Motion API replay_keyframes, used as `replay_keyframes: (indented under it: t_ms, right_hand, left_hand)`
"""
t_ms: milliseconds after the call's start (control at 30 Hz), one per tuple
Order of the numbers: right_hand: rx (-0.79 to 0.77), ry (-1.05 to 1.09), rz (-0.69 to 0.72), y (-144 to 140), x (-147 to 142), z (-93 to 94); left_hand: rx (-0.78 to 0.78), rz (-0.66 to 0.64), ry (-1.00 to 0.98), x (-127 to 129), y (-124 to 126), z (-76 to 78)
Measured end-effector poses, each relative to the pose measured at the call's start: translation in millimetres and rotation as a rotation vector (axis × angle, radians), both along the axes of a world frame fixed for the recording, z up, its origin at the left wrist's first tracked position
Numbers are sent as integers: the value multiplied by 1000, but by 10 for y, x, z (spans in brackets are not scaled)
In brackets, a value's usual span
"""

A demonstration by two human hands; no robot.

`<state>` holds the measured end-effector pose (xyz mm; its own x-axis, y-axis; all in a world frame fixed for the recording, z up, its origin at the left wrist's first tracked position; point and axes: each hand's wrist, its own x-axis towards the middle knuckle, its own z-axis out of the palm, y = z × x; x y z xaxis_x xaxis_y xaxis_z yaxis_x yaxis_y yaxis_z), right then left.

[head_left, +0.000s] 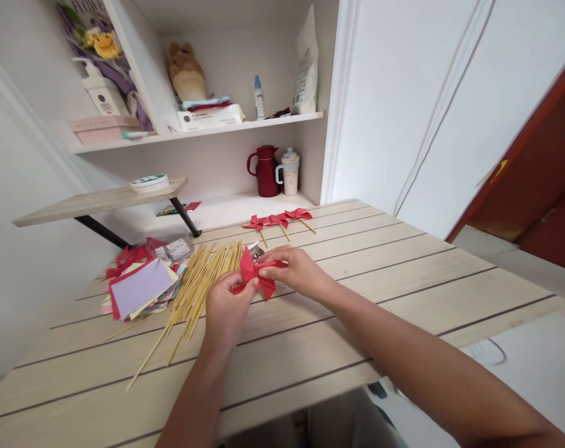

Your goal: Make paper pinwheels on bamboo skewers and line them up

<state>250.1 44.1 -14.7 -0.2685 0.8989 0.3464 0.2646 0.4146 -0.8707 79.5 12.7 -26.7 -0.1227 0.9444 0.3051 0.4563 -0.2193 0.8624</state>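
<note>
Between my two hands is a red paper pinwheel [248, 266], its folded blades spread out. My left hand [229, 305] pinches its lower left side, thumb on the front near the middle. From the right, my right hand [298, 270] grips the right blade, its thumb over the paper. Just behind the pinwheel sits a small container with shiny bits [257, 252], partly hidden by the paper and my fingers. Thin wooden sticks [201, 280] lie in a loose pile left of my left hand.
A stack of coloured paper [142, 287] and a clear plastic box [177, 247] lie left of the sticks. Several red pinwheels on sticks [277, 220] rest at the table's back. Behind stand a dark red jug [267, 171], a speckled cup [290, 172] and a small raised shelf [100, 200].
</note>
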Motion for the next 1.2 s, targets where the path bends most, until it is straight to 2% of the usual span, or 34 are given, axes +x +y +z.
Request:
replay_keyframes:
  t_ms: [200, 367, 467, 533, 633, 767, 1000, 1200]
  right_hand:
    - [105, -71, -19, -5, -14, -7]
    - [76, 74, -44, 68, 81, -9]
    - [-87, 94, -98, 185, 225, -108]
    - [-340, -1, -82, 246, 315, -197]
    - [-448, -98, -74, 266, 384, -295]
    - [-438, -170, -73, 211, 382, -327]
    - [-390, -285, -48, 182, 380, -359]
    - [-307, -354, -90, 154, 317, -364]
  left_hand:
    - [-23, 4, -8, 16, -10, -7]
    - [-10, 70, -69, -48, -3, 22]
    - [18, 169, -139, -87, 8, 50]
    - [47, 200, -199, -96, 13, 56]
    - [69, 206, -232, -92, 19, 34]
    - [66, 205, -236, -84, 38, -24]
    - [53, 220, -361, -69, 61, -57]
    - [57, 217, -325, -70, 71, -81]
